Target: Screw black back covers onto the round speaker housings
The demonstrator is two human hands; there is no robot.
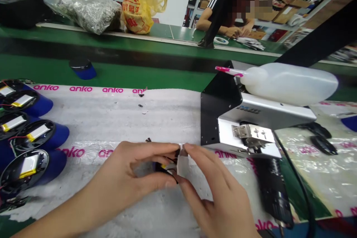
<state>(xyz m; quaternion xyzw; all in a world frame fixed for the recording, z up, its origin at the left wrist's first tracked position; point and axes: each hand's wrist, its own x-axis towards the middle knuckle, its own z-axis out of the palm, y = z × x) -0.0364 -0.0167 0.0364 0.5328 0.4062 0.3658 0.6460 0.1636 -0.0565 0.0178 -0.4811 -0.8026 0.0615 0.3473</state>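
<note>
Both hands meet low in the middle, over white wrapping sheet (156,119) printed with pink "anko". My left hand (131,178) curls its thumb and fingers around a small dark part (167,163) with thin wires and a bit of yellow; its outline is mostly hidden. Between the thumb and fingers of my right hand (214,189) is a small whitish flat piece (183,163), held upright against the dark part. The fingertips of both hands almost touch.
Blue cups with white battery packs (39,132) crowd the left side. A silver-and-black machine (220,111), bearing a plastic bottle (295,81), stands right. Near it lies a black power tool (272,189). Across the bench, a person's hands (237,31) work.
</note>
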